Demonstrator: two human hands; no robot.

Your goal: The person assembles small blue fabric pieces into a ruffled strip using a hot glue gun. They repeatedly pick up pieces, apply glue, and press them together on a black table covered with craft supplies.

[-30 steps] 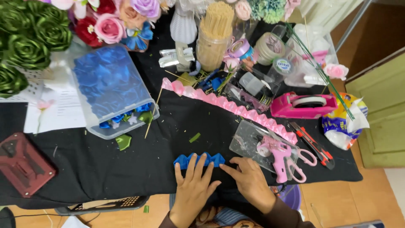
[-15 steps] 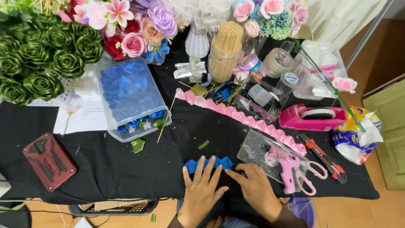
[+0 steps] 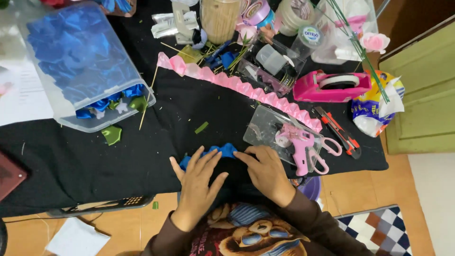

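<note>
A blue folded ribbon (image 3: 214, 152) lies on a black cloth (image 3: 71, 163). A pink pleated ribbon (image 3: 237, 85) crosses it. The glue gun (image 3: 297, 142) and tape dispenser (image 3: 332, 86) are pink, the clear box (image 3: 78, 66) holds blue pieces, and the cutter (image 3: 337, 131) is red and black.

You have one view only, from the camera on your head. It looks almost straight down and sits close over the black table (image 3: 71, 166), whose near edge crosses the lower frame. Your left hand (image 3: 198, 178) and right hand (image 3: 266, 173) sit low in the centre. The floor (image 3: 374, 189) shows below and right.
</note>
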